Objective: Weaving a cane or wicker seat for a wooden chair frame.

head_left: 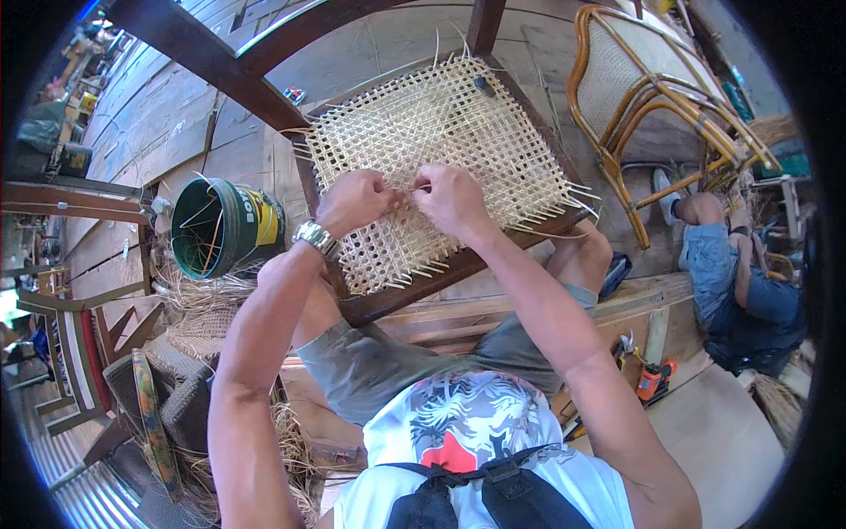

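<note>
Left hand and right hand were close together over the middle of the woven cane seat, knuckles bent and fingers curled in toward the weave; whether either gripped a strand could not be told. That seat lay in front of the person, set in a dark wooden frame, with loose cane ends sticking out along its edges. On its far right corner sat a small dark object. Left of the seat stood a green bucket; right of it, a cane chair. Farther right of the seat was another person, partly visible.
</note>
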Tool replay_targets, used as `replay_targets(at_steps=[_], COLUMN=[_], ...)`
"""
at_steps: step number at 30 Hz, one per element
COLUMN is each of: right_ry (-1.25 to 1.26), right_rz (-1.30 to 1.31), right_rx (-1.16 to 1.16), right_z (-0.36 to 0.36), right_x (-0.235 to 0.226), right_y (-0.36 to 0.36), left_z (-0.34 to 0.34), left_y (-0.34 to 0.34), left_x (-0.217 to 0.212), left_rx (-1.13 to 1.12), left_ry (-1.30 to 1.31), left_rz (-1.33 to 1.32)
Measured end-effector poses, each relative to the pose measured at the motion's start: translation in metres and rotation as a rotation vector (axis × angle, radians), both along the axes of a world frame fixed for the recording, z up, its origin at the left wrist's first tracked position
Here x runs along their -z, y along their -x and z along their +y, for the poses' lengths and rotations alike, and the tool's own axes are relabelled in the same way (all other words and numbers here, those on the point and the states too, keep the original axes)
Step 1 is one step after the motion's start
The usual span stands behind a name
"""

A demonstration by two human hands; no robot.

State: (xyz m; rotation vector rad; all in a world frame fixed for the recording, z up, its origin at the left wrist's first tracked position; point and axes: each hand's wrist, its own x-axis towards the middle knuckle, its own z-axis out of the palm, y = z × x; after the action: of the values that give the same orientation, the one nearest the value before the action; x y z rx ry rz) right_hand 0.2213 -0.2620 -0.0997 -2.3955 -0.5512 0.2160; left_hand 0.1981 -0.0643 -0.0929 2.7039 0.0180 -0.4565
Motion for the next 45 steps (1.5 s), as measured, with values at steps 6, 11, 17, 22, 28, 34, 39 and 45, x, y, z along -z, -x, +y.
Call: replay_targets(at_steps=[6, 11, 17, 22, 28, 34, 39, 45], right_ry=[-0.024, -0.42, -0.078, -0.076, -0.06, 0.016, -0.075, 0.037], right_rz=[-0.153, 0.023, 0.131, -0.059, -0.053, -0.202, 0.041, -0.11], right_rx=[-0.01, -0.052, -0.046, 0.036, 0.05, 0.004, -0.021, -0.018], right_z=[0.007, 0.037, 0.015, -0.011, -0.005, 0.001, 0.005, 0.024], right_x=[0.02, -0.017, -0.051, 0.004, -0.01, -0.014, 0.006, 0.005], right_y=[-0.003, -0.018, -0.027, -0.024, -0.018, -0.015, -0.018, -0.003], left_z=[0.126, 0.076, 0.042, 0.01, -0.003, -0.02, 0.011, 0.017], left_y=[0.007, 0.005, 0.004, 0.006, -0.001, -0.003, -0.011, -0.009], left_x=[-0.075, -0.137, -0.086, -0.031, -0.03, -0.024, 0.001, 0.008], left_rx=[-0.198, -0.089, -0.043, 0.016, 0.198, 0.197, 0.278, -0.149], left_ry=[-0.219, -0.02, 0.115, -0.035, -0.284, -0.314, -0.025, 0.218], left_rz=[-0.142, -0.321, -0.212, -0.152, -0.158, -0.181, -0.028, 0.117])
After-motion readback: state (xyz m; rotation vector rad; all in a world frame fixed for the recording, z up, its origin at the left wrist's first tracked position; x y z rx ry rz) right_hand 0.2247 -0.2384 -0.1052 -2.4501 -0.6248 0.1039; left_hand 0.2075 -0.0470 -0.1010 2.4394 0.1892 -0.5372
